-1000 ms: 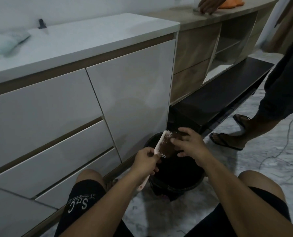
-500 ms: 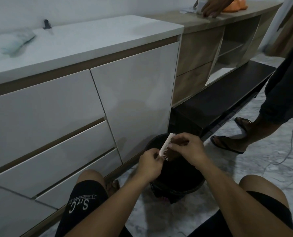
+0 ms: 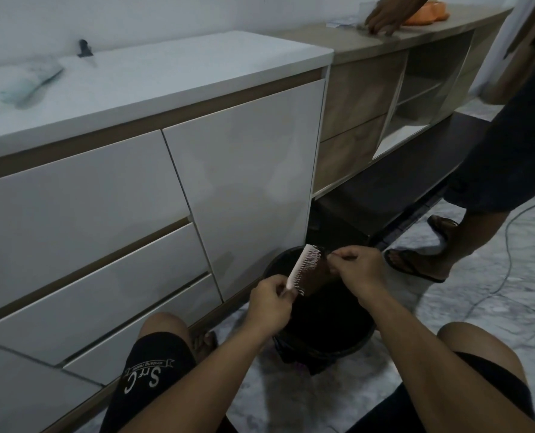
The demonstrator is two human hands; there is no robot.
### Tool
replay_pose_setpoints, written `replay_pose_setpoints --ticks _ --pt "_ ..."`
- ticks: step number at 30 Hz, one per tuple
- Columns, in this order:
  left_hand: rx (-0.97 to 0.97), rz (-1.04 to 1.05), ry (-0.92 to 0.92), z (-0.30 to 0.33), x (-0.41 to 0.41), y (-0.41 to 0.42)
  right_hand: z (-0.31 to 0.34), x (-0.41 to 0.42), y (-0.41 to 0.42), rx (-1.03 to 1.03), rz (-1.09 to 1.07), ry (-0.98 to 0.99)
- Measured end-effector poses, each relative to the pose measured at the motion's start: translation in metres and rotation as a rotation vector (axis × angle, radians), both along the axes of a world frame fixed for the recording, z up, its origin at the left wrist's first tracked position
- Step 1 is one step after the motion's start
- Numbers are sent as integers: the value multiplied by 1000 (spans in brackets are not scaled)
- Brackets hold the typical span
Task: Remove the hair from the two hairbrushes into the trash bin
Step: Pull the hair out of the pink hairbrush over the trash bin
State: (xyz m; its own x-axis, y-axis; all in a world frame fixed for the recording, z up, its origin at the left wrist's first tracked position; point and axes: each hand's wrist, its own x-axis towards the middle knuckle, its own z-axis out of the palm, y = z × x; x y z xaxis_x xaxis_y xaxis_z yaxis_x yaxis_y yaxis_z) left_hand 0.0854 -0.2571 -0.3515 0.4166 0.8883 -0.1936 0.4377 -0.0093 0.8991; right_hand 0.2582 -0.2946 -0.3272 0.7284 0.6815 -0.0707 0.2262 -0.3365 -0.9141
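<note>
**Head view: brush held over the bin mouth**

Head camera looks down at a crouching person whose left hand [image 3: 272, 303] grips the handle end of a white hairbrush [image 3: 303, 264], fingers curled closed around it. The brush tilts up and away, bristles facing right. The right hand [image 3: 358, 268] pinches a brown mat of hair [image 3: 317, 273] that seems to be still attached to the bristles, though the dim light makes that hard to confirm. Both hands hover above the black trash bin [image 3: 358, 340], whose rim sits just beside the white cabinet [image 3: 244, 182] front. A second hairbrush [image 3: 30, 84], blurred, lies on the countertop, well apart. To the right, a bystander's sandalled foot [image 3: 413, 264] stands near the bin; open marble floor [image 3: 494, 307] lies beyond.
</note>
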Motion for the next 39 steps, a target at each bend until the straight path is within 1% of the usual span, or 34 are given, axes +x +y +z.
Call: replay_pose_setpoints --ticks 2,5,10,14,16,20,22,24,26,28,30,32,34,39 --pt "-70 21 -46 1 -1 -1 -1 3 -1 25 -45 36" --pt "-137 26 -81 6 1 -2 -1 4 -2 92 -63 172" --pt "-205 39 -77 9 5 2 12 -6 -5 7 227 334" --pt "-254 62 -103 12 4 5 13 -9 -7 -27 328 414" --pt "-277 89 -113 16 1 5 12 -8 -8 -13 328 409" --pt "-297 151 -117 21 -3 6 15 -1 -6 -6 208 416" --pt "-290 161 -108 22 -4 7 18 0 -7 -19 196 436" --pt "-274 181 -104 22 -4 9 20 -1 -8 -18 242 441" --pt "-261 187 -94 22 -3 10 21 -6 -10 -14 342 438" --pt "-248 167 -80 23 -1 10 21 -10 -12 -37 447 379" --pt "-236 147 -73 23 1 10 20 -13 -12 -71 495 298" --pt "-229 135 -64 23 1 9 18 -14 -12 -83 476 215" --pt "-222 137 -51 23 1 10 16 -13 -11 -64 444 173" --pt "-201 234 -21 17 -3 15 17 -8 -8 -57 358 191"
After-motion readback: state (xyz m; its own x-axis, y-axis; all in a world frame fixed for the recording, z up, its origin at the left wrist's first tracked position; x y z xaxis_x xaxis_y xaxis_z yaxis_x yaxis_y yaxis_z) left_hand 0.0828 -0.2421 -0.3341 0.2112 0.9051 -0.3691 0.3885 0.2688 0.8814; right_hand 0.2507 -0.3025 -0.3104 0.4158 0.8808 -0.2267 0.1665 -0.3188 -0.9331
